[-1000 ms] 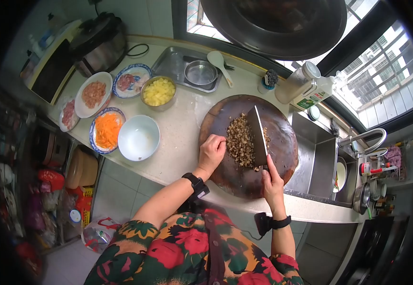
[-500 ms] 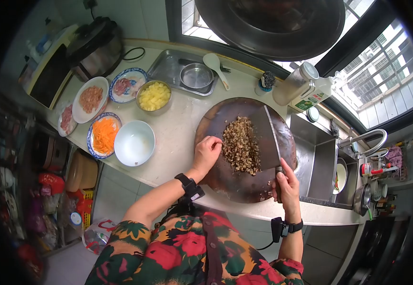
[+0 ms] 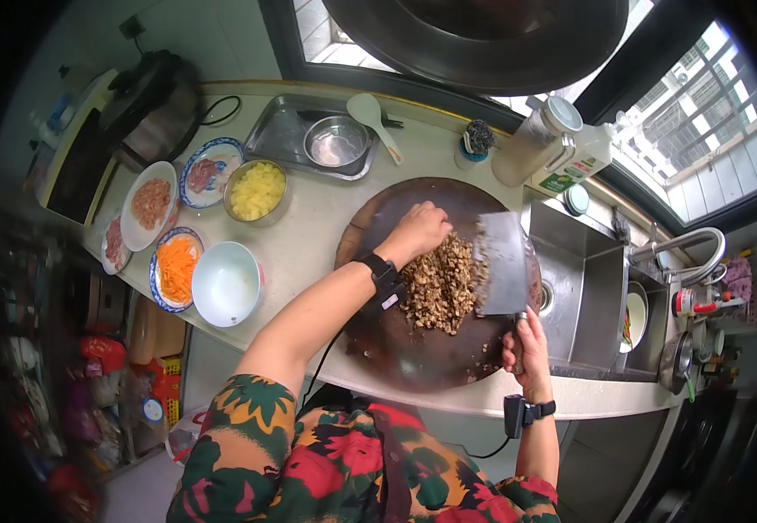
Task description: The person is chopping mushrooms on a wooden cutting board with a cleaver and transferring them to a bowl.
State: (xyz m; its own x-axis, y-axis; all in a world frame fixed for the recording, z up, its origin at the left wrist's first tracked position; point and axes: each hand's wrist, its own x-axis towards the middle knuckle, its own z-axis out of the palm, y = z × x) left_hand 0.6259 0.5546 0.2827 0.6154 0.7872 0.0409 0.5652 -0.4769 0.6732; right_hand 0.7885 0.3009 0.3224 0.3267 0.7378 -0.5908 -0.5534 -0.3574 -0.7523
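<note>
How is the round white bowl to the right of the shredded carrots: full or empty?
Empty of food: the round white bowl shows bare sides and bottom. Whether it is wet, I cannot tell.

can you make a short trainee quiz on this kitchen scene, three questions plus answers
1. Multiple choice: what does the right hand hold?
a) a wire scourer
b) a cleaver
c) a white spoon

2. True or false: the left hand is over the round chopping board.

3. Fill the gap with a colour: the metal bowl beside the metal tray holds ______ cubes.

Key: 1. b; 2. true; 3. yellow
</note>
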